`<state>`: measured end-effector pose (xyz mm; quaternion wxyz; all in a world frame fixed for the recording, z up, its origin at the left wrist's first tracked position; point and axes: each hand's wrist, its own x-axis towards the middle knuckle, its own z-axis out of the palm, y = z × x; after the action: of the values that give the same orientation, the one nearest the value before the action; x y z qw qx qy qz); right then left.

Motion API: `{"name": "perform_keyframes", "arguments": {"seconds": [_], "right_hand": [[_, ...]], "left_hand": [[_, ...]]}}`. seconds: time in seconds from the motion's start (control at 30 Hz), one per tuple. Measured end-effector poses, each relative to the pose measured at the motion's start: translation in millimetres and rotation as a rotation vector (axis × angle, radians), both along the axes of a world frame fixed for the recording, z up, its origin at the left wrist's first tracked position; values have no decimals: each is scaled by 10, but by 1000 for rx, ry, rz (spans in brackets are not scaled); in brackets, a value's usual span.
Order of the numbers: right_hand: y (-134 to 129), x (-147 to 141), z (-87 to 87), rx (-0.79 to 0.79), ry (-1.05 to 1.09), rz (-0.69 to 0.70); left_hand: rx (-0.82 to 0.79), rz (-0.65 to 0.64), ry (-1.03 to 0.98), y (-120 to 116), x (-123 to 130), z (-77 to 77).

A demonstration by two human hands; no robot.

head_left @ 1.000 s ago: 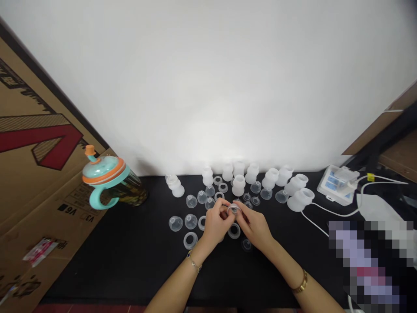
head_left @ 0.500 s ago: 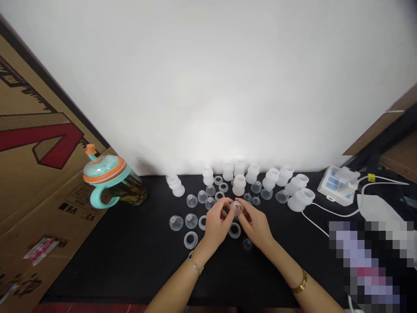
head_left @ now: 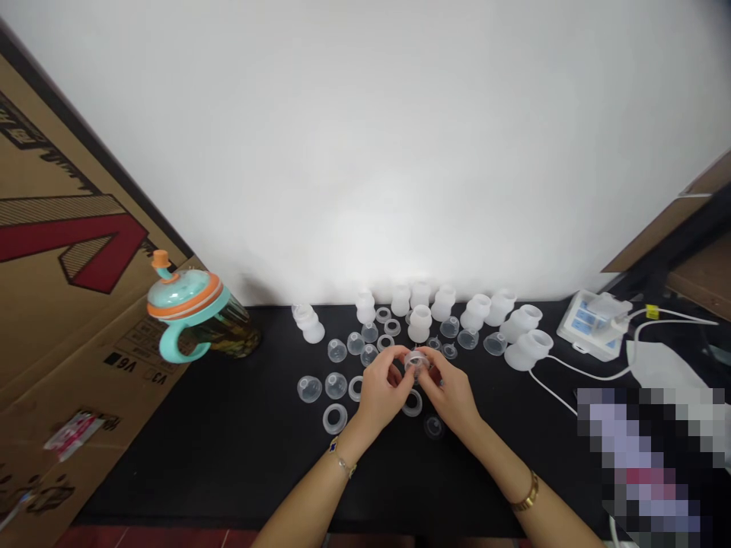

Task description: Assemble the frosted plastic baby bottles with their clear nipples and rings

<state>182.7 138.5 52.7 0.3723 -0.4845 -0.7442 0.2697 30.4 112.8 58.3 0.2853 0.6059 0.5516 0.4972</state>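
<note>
Loose clear ring (head_left: 412,414): it lies on the table (head_left: 228,464), just nearer than the hands.
Left hand (head_left: 381,388): its fingers are clamped on the left side of a clear round piece (head_left: 416,358).
Right hand (head_left: 454,392): its fingers are clamped on the right side of the same piece.
Clear round piece: it is between the two hands; they seem to adjust or press it, which calls for gentle, even pressure from both sides.
Clear domes (head_left: 336,386): several are on the table, left of the hands.
White containers (head_left: 420,323): they stand farther, near the wall (head_left: 365,167).
</note>
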Motion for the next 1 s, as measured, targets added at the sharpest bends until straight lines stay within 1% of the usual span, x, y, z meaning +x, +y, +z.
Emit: {"name": "perform_keyframes", "arguments": {"seconds": [0.23,0.5,1.0], "right_hand": [[-2,13,-8,44,-46,56],[12,-2,-40,41,-46,44],[-4,-20,-19,92,-71,48]], "left_hand": [[-44,40,-12,30,16,-57],[-44,37,-12,31,13,-64],[-14,50,9,36,-14,-68]]}}
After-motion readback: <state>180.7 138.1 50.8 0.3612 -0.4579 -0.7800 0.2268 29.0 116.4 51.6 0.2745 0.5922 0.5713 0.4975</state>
